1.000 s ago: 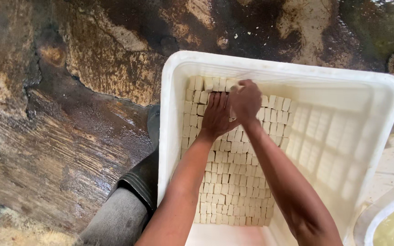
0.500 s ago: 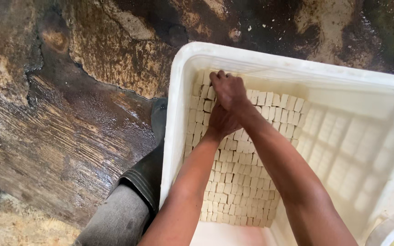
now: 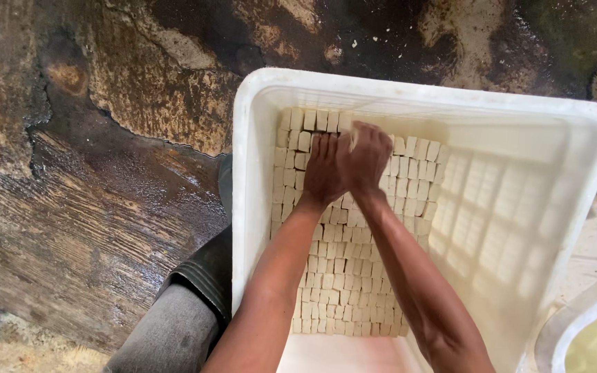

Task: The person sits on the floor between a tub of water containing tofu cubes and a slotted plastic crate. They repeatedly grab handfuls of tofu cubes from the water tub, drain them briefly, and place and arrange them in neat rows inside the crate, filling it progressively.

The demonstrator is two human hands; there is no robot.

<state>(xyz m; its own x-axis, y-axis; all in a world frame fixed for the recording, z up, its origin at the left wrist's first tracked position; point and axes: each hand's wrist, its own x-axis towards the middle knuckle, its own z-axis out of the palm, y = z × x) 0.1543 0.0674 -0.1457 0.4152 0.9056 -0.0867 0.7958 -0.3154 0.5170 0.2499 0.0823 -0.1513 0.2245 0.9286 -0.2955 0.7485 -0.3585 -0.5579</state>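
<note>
A large white plastic tub [image 3: 257, 207] fills the middle and right of the head view, and its floor is partly covered by small pale cubes [image 3: 343, 276] packed in tight rows. The cubes run from the tub's far wall at 12 o'clock down toward the near edge at 6 o'clock, hugging the left wall; the right half of the tub floor shows only its moulded grid pattern.

Both of the person's hands are deep in the tub, at the far end of the cube layer. The left hand [image 3: 323, 169] lies palm down with fingers stretched flat toward 12 o'clock, pressing on the top of the cubes and clasping nothing. The right hand [image 3: 367, 159] sits touching it at its 3 o'clock side, fingers curled down over the cubes; whether it grips a cube cannot be told, since its fingertips are hidden and slightly blurred. Cubes lie directly beneath both hands and extend past them on every side except toward the bare right half.

Outside the tub, at 9 o'clock, is wet, dark, stained ground [image 3: 91, 207]. A dark rubber boot [image 3: 205, 269] stands just beside the tub's left wall at 7 o'clock. A second pale container rim [image 3: 578, 311] shows at 4 o'clock.
</note>
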